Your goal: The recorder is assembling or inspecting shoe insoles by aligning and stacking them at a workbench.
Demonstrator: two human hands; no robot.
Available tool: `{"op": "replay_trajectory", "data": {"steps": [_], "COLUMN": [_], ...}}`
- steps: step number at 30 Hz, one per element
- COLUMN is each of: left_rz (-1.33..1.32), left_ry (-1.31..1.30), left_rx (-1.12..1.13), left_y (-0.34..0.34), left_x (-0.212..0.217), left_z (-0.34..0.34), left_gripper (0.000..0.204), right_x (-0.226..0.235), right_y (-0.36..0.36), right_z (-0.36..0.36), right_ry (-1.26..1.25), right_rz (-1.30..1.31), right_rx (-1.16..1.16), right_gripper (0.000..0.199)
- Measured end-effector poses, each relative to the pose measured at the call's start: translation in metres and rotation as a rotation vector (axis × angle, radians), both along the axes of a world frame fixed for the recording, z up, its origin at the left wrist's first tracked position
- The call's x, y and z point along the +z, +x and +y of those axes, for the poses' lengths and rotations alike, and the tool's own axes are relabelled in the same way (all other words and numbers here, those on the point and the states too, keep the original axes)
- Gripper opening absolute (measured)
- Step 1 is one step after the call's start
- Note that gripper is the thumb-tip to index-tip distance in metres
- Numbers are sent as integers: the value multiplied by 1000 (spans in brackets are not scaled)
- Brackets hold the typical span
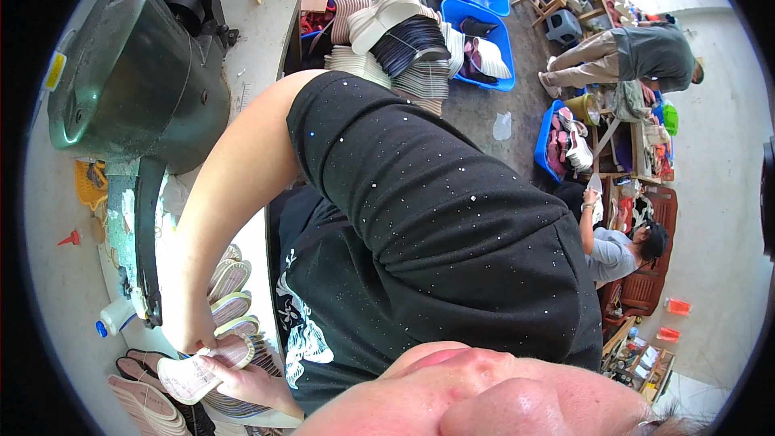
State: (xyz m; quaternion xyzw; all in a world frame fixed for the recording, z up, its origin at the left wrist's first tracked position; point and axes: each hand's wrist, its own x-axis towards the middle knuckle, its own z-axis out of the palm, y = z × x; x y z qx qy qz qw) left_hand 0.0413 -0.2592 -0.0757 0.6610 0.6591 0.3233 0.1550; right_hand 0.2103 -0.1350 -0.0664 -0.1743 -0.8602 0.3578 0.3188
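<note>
An insole (187,378), pale with a pinkish top, lies in my left hand (249,383), the thumb pressed on its upper face. My right hand (190,327) bends down onto the same insole and grips near its edge; most of its fingertips are hidden. Beside my hands a row of similar insoles (231,281) overlaps along the white worktable (260,254). More stacked insoles (145,404) and dark-strapped pieces lie past the held one. A green sewing machine (133,81) stands over the table, its narrow end close to my right hand.
A white bottle with a blue cap (118,316) lies near the machine. Bundled soles (404,44) are piled behind my arm, next to blue tubs (484,52). One person (654,56) stands bent at a bench; another (613,254) sits working beside a blue tub (553,145).
</note>
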Motion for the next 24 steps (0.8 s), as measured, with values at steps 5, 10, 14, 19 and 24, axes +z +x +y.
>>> {"op": "replay_trajectory", "data": {"steps": [5,10,14,19,24], "left_rz": [-12,-34,-27,55,144], "left_ry": [4,5,15,54,97], "left_rx": [-10,-14,-14,-25,-20], "left_y": [-5,-13,-24,-33,-40], "left_x": [-7,-14,-25,-36,-39], "left_z": [4,-1,11,27,33], "left_gripper": [40,40,40,39,38], "right_x": [-2,-5,-7,12,7], "right_y": [1,2,7,20,7], "right_z": [-2,-4,-13,-13,-4], "right_ry": [-92,-187,-14,364,494], "right_rz": [-16,-45,3,-97,-262], "right_rx": [37,80,43,35,35], "right_gripper": [35,34,34,33,32]}}
